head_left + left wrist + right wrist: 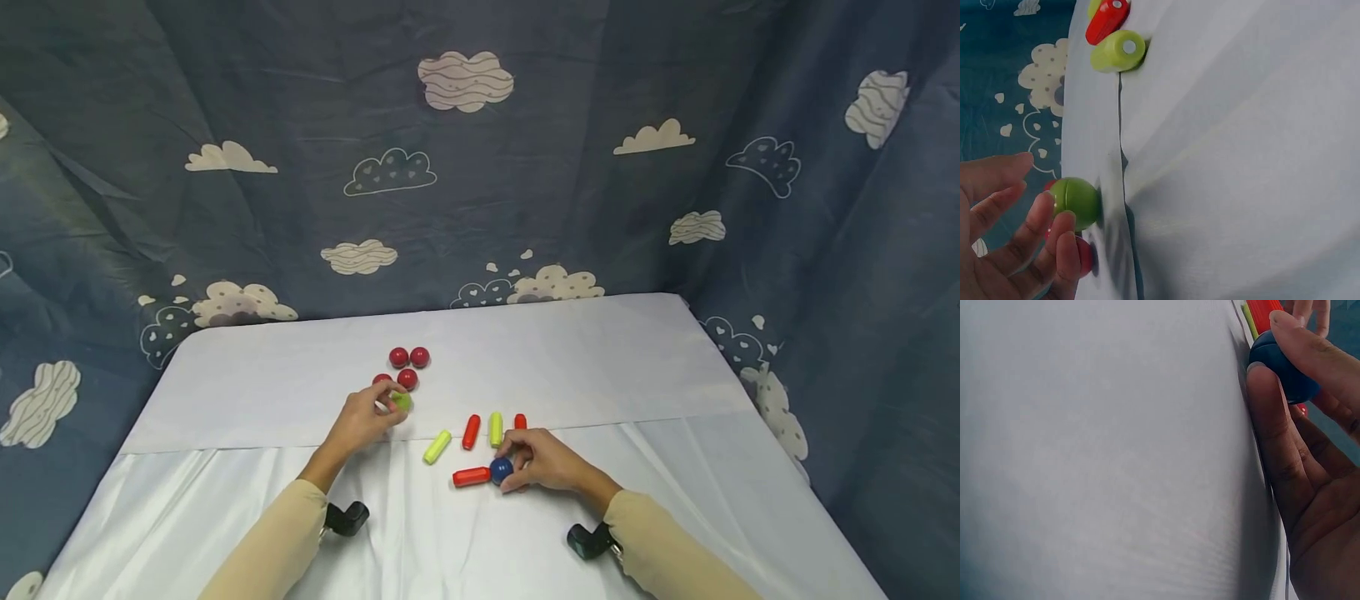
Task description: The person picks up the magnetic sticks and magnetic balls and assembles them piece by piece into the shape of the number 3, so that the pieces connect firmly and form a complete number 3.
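Observation:
In the head view my left hand (367,421) is at a green ball (402,402), just in front of the red balls (407,379). The left wrist view shows the thumb apart from the green ball (1079,203) and the loosely bent fingers beside it; whether they touch it is unclear. My right hand (547,460) pinches a blue ball (501,471) between thumb and finger. That ball sits against the end of a red stick (471,477) lying on the table. In the right wrist view, thumb and finger partly cover the blue ball (1285,372).
Behind the right hand lie a yellow-green stick (496,429), a red stick (471,432) and another red stick (521,422), partly hidden. A second yellow-green stick (437,447) lies between the hands. White cloth covers the table (600,358); a blue cloud-patterned curtain (525,183) hangs behind.

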`<state>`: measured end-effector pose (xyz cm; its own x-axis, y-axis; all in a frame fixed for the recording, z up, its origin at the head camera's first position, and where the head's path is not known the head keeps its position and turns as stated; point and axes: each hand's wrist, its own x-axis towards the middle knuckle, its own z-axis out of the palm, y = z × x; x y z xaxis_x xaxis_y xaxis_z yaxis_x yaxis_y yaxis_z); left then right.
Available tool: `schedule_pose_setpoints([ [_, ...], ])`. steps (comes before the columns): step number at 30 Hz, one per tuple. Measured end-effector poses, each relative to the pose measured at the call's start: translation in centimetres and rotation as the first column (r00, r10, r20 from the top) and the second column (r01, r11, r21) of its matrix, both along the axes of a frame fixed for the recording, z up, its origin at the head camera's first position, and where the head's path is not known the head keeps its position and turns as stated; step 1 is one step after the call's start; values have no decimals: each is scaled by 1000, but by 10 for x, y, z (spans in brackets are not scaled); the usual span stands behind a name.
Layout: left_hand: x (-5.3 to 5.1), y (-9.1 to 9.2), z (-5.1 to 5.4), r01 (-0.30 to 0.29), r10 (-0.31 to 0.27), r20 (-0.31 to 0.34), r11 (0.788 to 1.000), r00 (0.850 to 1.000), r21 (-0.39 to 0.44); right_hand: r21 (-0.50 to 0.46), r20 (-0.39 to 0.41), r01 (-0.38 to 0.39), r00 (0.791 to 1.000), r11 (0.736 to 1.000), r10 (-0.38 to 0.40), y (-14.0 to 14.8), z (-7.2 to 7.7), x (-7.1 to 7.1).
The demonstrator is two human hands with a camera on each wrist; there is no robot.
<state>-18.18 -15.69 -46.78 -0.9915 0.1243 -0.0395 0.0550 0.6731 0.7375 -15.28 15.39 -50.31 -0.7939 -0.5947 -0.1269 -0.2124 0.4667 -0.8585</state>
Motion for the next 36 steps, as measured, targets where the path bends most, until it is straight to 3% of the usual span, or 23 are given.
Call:
schedule_pose_setpoints([
  [9,-6,1,-4,15,-12,24,992,1000,-122,-13,-4,7,1000,1000,-7,2,2,1],
  [18,-6,-3,-5,4,10,88,987,996,-160,-45,20,-1,1000,999,2,0,4,3],
  [36,-6,-7,-8,23,7,123,970,992,-242,-15,23,13,1000,1000,-13,-2,2,2],
])
